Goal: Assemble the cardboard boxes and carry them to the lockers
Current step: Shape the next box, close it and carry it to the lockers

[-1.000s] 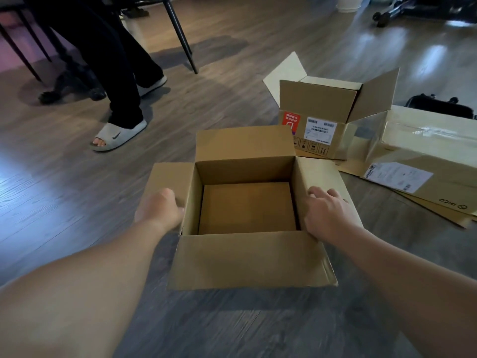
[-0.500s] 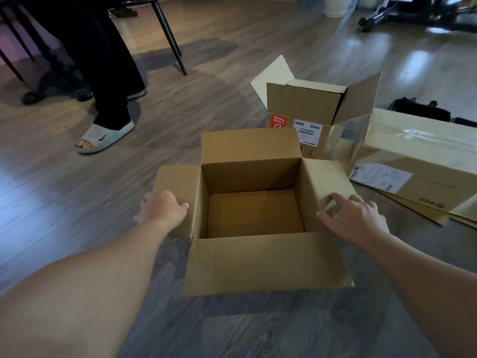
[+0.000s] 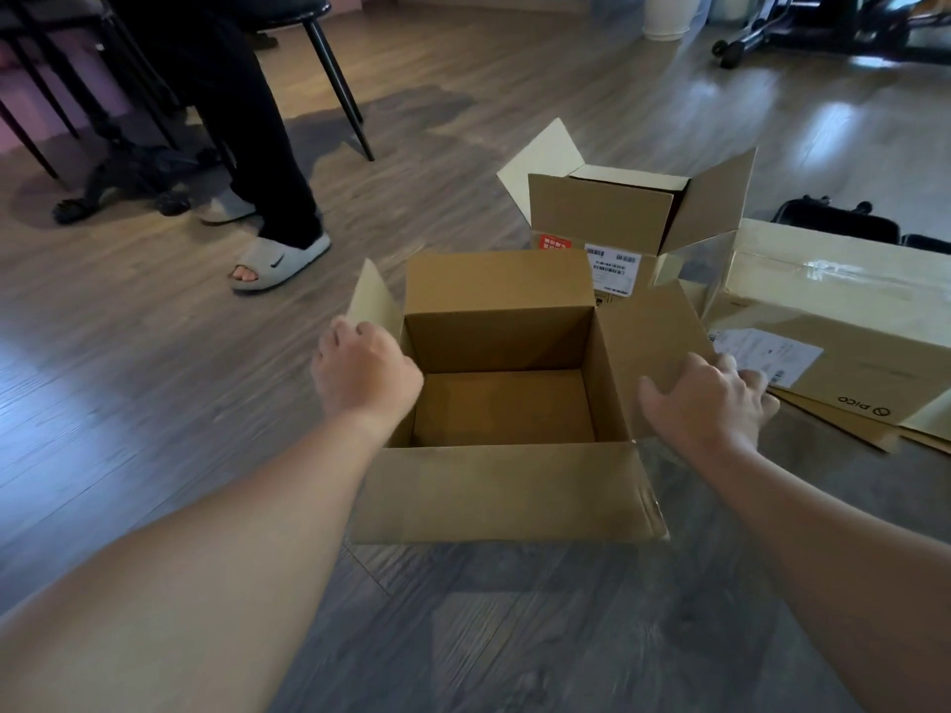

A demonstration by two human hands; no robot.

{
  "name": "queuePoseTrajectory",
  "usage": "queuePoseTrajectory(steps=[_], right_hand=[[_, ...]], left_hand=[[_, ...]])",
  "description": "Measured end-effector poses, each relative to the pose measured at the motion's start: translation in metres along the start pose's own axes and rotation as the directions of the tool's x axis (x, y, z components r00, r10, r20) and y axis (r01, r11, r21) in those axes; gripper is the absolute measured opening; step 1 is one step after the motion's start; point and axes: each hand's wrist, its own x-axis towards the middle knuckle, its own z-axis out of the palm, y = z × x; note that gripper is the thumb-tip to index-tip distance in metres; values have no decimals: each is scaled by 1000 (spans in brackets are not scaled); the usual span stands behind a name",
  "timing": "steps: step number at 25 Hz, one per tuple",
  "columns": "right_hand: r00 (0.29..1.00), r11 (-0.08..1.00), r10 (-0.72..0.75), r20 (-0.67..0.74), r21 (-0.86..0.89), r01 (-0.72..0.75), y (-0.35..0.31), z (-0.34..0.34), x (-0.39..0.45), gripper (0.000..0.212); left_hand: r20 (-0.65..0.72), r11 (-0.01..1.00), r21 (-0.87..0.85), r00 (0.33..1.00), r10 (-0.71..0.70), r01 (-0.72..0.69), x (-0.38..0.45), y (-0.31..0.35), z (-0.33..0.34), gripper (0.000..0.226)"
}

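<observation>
1. "PICO" with a round logo beside it is printed, upside down from this view, on the side of the large flat box (image 3: 844, 352) at the right.
2. A white shipping label (image 3: 769, 356) lies on that same box; it carries a barcode, but its print is too small to read.
3. The smaller open box (image 3: 602, 223) behind bears a red sticker (image 3: 555, 243) with white characters and a white barcode label (image 3: 613, 270); neither is legible.
4. The grey slide sandal (image 3: 278, 262) shows a dark swoosh logo on its strap.
</observation>
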Motion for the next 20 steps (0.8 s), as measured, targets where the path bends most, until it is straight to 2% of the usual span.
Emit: queuePoseTrajectory(steps=[3, 5, 9, 12, 15, 16, 18, 20], right_hand=[[986, 987, -151, -74, 46, 155, -25, -12, 0, 53], [964, 958, -257, -69, 115, 263, -41, -17, -4, 55], [868, 818, -494, -54, 311, 484, -58, -21, -22, 67], [801, 774, -578, 157, 415, 478, -61, -11, -27, 53], [762, 847, -527, 376, 306, 435, -39, 18, -13, 31], [744, 858, -513, 429, 233, 457, -29, 25, -8, 37], [692, 835, -517, 504, 120, 537, -7, 33, 2, 71], [659, 803, -554, 509, 116, 585, 8, 34, 8, 82]], left_hand=[[103, 977, -124, 977, 189, -176, -5, 36, 1, 9], [200, 960, -149, 943, 265, -238, -15, 47, 10, 4], [414, 980, -173, 895, 166, -102, -22, 19, 32, 22], [467, 989, -137, 877, 118, -60, -11, -20, 38, 28], [527, 982, -188, 843, 108, -8, -8, -50, 40, 47], [549, 979, -204, 830, 99, 18, -9, -57, 39, 53], [574, 973, -228, 812, 106, 34, -12, -64, 39, 66], [577, 976, -219, 809, 115, 17, -15, -66, 39, 75]])
